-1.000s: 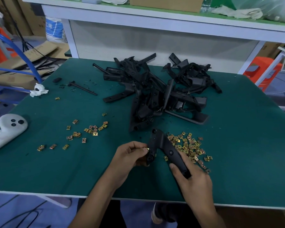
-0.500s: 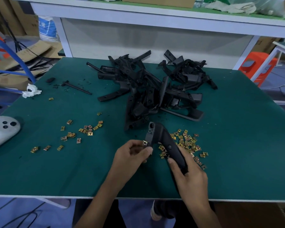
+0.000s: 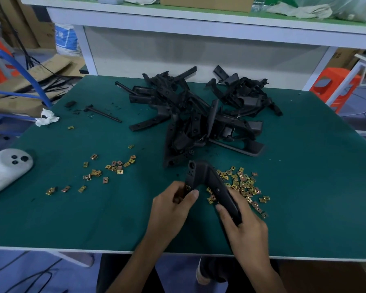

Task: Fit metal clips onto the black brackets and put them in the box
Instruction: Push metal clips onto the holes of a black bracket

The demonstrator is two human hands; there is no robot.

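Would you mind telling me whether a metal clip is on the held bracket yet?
On, it seems: a brass clip sits on the black bracket beside the left hand; fully seated, cannot tell.

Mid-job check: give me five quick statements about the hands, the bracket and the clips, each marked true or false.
1. The right hand grips the black bracket by its lower end. True.
2. The left hand is empty. False: it holds a metal clip against the bracket's upper arm.
3. The larger clip heap lies right of the held bracket. True.
4. The bracket pile lies nearer the person than the hands. False: it lies beyond them on the table.
5. A white controller lies at the table's left edge. True.
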